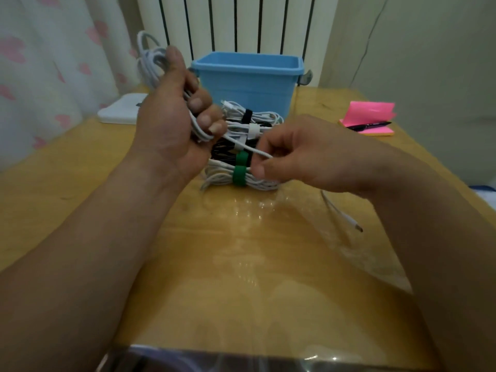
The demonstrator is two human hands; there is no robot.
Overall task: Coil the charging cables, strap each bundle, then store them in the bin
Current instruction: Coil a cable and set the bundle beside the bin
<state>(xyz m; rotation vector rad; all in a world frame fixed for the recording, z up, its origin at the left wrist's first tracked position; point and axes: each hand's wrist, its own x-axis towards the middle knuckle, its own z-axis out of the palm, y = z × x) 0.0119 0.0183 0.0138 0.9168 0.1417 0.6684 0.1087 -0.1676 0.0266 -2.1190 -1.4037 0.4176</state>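
From the head camera we see the left hand [171,124] with its fingers curled tight round a coiled white charging cable [151,59], whose loops rise above the thumb. A loose strand [249,149] runs from those fingers across to the right hand [292,154], where thumb and forefinger pinch it. Just beyond and below both sets of fingertips, strapped bundles [243,181] lie on the table [80,183], and the blue bin [247,79] stands behind them.
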